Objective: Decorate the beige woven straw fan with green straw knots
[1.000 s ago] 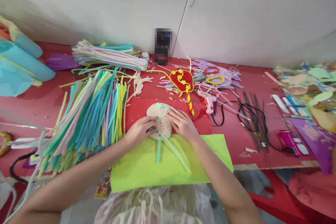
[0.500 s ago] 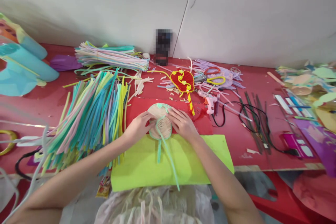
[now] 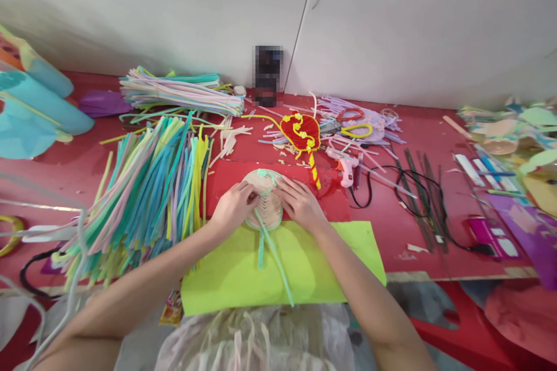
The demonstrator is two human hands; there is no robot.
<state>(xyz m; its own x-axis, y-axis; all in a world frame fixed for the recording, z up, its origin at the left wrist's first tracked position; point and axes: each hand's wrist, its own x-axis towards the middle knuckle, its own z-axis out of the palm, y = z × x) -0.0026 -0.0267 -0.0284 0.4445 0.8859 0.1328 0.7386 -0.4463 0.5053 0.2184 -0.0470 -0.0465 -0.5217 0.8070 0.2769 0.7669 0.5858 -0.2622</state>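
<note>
A small cream hand fan (image 3: 264, 217) made of pipe cleaners, with a mint-green rim and short handle, lies on a red board (image 3: 224, 177) and a lime-green sheet (image 3: 322, 261). One long mint-green pipe cleaner (image 3: 277, 261) curves over its face, and its loose end trails toward me. At the fan's left side, my left hand (image 3: 235, 207) is closed in a pinch on this pipe cleaner. My right hand (image 3: 302, 203) has its fingers together at the upper right rim, pressing the pipe cleaner's upper part; the fingertips partly cover it.
A large bundle of coloured pipe cleaners (image 3: 143, 185) spreads at the left. Behind the fan lie a red-and-yellow fan (image 3: 301, 132), yellow-handled scissors (image 3: 357, 130) and a pink glue gun (image 3: 347, 167) with a black cord. A phone-like dark object (image 3: 267, 75), blurred, leans on the wall.
My left hand has brought the mint-green pipe cleaner's curve leftward and flatter across the fan. My right hand stays at the upper right rim. The whole view shifts slightly.
</note>
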